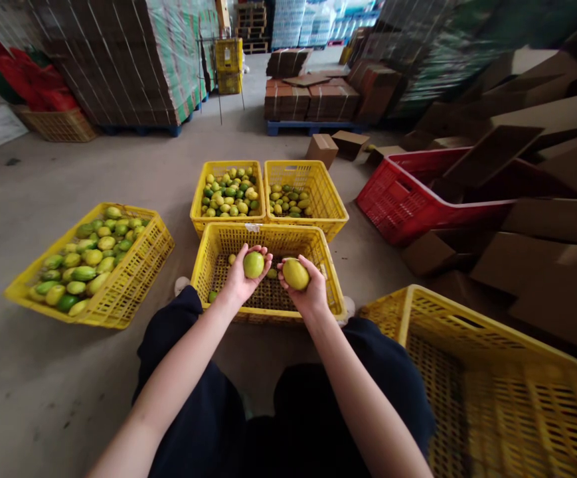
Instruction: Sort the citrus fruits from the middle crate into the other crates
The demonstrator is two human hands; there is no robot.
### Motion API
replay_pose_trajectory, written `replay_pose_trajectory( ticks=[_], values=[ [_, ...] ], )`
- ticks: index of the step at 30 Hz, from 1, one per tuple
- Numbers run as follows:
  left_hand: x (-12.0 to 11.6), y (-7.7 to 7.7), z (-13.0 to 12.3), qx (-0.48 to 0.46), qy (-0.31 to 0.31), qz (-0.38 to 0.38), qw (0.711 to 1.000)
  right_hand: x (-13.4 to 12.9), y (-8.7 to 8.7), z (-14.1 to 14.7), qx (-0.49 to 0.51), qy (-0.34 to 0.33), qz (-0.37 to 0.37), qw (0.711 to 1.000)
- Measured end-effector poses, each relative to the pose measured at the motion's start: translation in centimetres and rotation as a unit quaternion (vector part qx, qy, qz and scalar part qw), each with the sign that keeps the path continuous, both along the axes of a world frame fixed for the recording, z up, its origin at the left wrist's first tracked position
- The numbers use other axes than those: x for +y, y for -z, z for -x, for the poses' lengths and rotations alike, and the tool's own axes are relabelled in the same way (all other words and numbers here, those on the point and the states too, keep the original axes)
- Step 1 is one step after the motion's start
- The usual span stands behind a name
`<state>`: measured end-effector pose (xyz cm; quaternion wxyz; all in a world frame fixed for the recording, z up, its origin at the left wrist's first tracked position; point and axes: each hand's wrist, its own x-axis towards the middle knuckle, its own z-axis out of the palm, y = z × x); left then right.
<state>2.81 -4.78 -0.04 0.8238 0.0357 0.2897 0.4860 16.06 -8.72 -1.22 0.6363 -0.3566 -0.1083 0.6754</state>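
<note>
My left hand [239, 281] cups a green-yellow lemon [253, 265], its fingers curled around the underside. A yellower lemon [295, 274] rests in my right hand [314, 293], gripped between thumb and fingers. Both hands hover over a yellow plastic crate [267, 311] between my knees, with only a few lemons visible at its bottom; my hands hide part of the inside. Just beyond it stand two more yellow crates: the left one [196, 199] is full of mixed green and yellow lemons, while the right one [329, 192] holds fewer, gathered toward its left side.
On the floor to my left, a tilted yellow crate [141, 265] is heaped with lemons. Beside my right leg stands a large yellow crate [492, 325]. A red crate [392, 202] and loose cardboard boxes [542, 259] crowd the right. Ahead is a blue pallet [313, 127] stacked with flattened cartons.
</note>
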Motion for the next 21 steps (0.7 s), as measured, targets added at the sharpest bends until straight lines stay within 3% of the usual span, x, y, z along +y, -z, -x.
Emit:
replay_pose_trajectory(
  ticks=[9, 16, 21],
  values=[
    [-0.1, -0.4, 0.1, -0.004, -0.013, -0.001, 1.000, -0.3, -0.3, 0.4, -0.027, -0.022, -0.049, 0.998],
    [0.2, 0.7, -0.2, -0.025, 0.005, 0.013, 1.000, 0.0, 0.2, 0.1, -0.010, -0.033, -0.012, 0.999],
    [0.3, 0.5, -0.3, -0.006, 0.017, 0.005, 1.000, 0.2, 0.8, 0.1, -0.025, -0.028, -0.024, 0.999]
  ],
)
